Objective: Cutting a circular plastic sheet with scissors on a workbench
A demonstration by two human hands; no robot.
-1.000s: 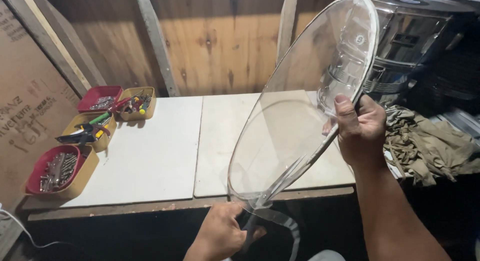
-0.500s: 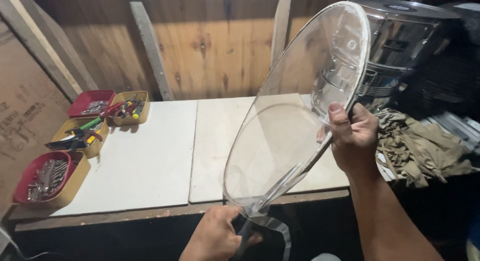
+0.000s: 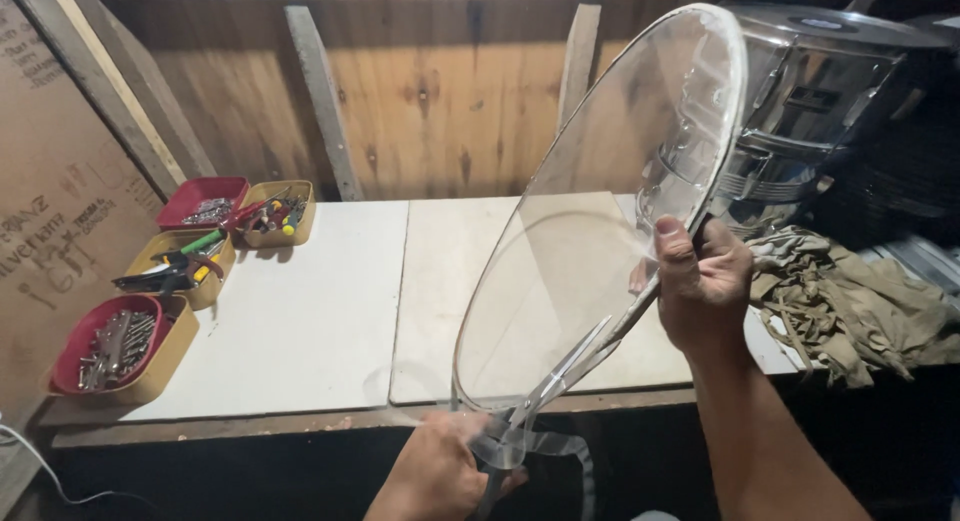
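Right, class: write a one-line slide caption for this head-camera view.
Two hands, left hand low and right hand higher, hold a clear plastic cover over a white workbench.

Workshop: plank walls; tool trays (image 3: 150, 281)

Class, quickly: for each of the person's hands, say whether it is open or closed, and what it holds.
Left hand: closed on the lower end of the clear plastic cover.
Right hand: closed on the cover's right edge, fingers wrapped over it.
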